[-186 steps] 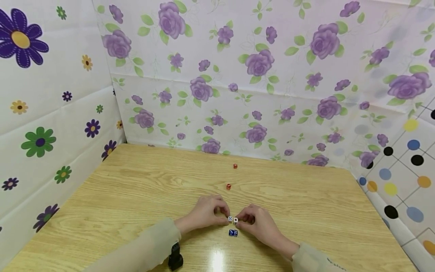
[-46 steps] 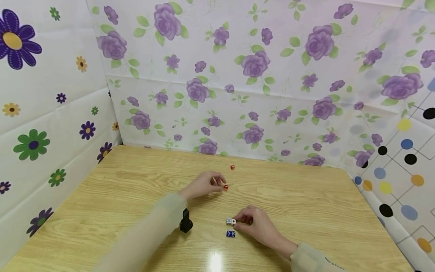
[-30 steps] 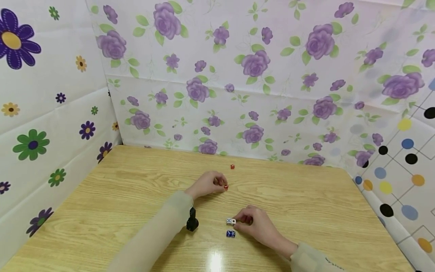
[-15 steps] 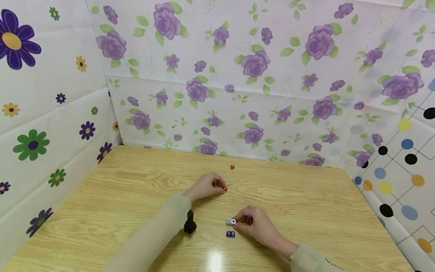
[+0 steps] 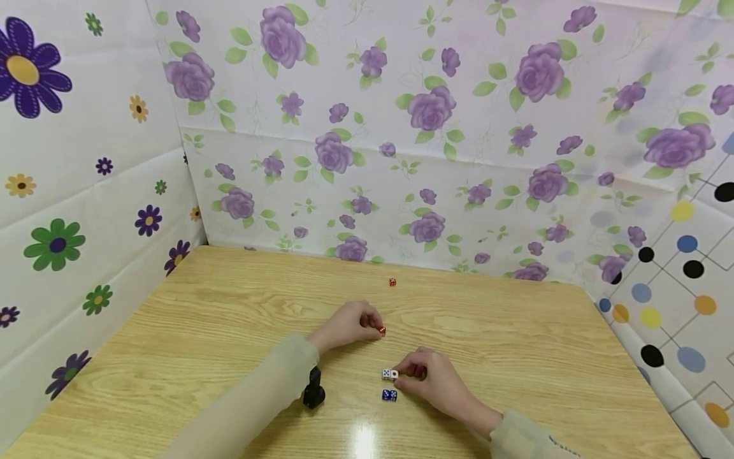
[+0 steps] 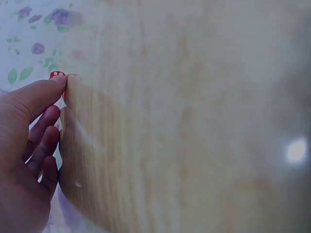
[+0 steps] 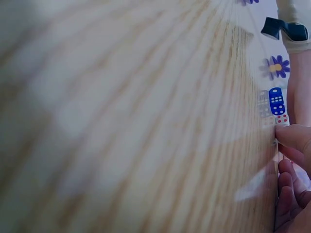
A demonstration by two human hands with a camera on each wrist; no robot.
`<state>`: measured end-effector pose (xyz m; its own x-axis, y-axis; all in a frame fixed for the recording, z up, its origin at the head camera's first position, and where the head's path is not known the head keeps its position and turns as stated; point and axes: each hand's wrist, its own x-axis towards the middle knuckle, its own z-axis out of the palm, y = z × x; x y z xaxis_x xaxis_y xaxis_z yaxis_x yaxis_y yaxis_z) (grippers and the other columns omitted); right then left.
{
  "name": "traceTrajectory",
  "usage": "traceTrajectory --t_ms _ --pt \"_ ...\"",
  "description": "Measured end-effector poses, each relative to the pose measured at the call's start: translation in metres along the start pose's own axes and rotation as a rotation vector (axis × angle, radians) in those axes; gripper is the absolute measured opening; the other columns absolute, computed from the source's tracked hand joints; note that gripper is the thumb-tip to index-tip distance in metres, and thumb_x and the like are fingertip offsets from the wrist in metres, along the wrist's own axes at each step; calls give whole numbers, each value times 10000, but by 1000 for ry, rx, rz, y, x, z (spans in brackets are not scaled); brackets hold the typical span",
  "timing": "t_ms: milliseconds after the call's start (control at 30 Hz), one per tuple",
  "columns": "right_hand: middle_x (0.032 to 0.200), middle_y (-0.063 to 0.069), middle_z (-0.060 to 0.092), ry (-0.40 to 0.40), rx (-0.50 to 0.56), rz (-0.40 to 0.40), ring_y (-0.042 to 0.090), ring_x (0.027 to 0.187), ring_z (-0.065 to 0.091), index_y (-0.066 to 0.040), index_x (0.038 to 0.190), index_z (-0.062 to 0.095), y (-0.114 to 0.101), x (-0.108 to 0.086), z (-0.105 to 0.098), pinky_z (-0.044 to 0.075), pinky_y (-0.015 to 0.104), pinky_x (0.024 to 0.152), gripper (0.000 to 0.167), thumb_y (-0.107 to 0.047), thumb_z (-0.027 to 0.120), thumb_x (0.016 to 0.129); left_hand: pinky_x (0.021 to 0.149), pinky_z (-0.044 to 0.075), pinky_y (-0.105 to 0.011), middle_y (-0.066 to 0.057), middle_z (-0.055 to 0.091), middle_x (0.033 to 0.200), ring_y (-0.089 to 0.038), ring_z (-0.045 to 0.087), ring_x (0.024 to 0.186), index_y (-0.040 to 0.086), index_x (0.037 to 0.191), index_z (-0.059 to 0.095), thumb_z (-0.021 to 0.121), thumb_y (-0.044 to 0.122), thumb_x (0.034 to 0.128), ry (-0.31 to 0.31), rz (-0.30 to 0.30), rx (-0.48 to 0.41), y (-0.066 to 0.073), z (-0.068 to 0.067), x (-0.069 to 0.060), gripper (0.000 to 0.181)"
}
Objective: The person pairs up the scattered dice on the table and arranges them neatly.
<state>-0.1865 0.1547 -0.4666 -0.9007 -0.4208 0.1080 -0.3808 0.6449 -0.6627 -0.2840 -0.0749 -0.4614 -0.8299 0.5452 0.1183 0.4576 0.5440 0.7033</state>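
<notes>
In the head view my left hand pinches a red die between thumb and fingertips; the left wrist view shows the red die at the tip of the thumb. My right hand has thumb and finger on the right one of two white dice that stand side by side. Just in front of them lie two blue dice, also side by side. In the right wrist view the blue dice appear beyond the thumb of the right hand, which partly hides the white dice.
Another red die lies near the back edge of the wooden table. Flowered cloth hangs behind and at the left, and dotted cloth at the right. A black wrist device sits under my left sleeve.
My left hand has gone from beside the white dice to the nearer red die, taken it between its fingers and brought it slightly toward me. The white dice now touch; my right hand stays by them.
</notes>
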Motion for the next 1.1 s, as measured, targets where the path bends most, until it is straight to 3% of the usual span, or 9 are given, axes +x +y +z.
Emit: traceTrajectory --t_ms 533,867,1100 --pt "828 -131 614 10 -9 -6 4 718 526 -269 918 753 0 0 0 463 183 642 112 -260 805 819 747 487 -211 46 645 913 -46 571 802 186 910 734 767 201 864 -18 15 -16 10 7 -15 59" --pt "824 -121 619 17 -7 -7 -7 709 524 -268 909 755 0 0 0 464 179 636 116 -267 813 809 739 483 -192 35 666 917 -69 579 819 187 882 729 779 188 852 -12 57 1 9 9 -17 58" --pt "821 -92 620 21 -1 -13 16 716 523 -261 897 754 0 0 0 448 180 630 110 -292 813 809 752 494 -192 59 644 915 -36 572 820 196 880 729 782 194 850 -19 45 -3 10 11 -19 61"
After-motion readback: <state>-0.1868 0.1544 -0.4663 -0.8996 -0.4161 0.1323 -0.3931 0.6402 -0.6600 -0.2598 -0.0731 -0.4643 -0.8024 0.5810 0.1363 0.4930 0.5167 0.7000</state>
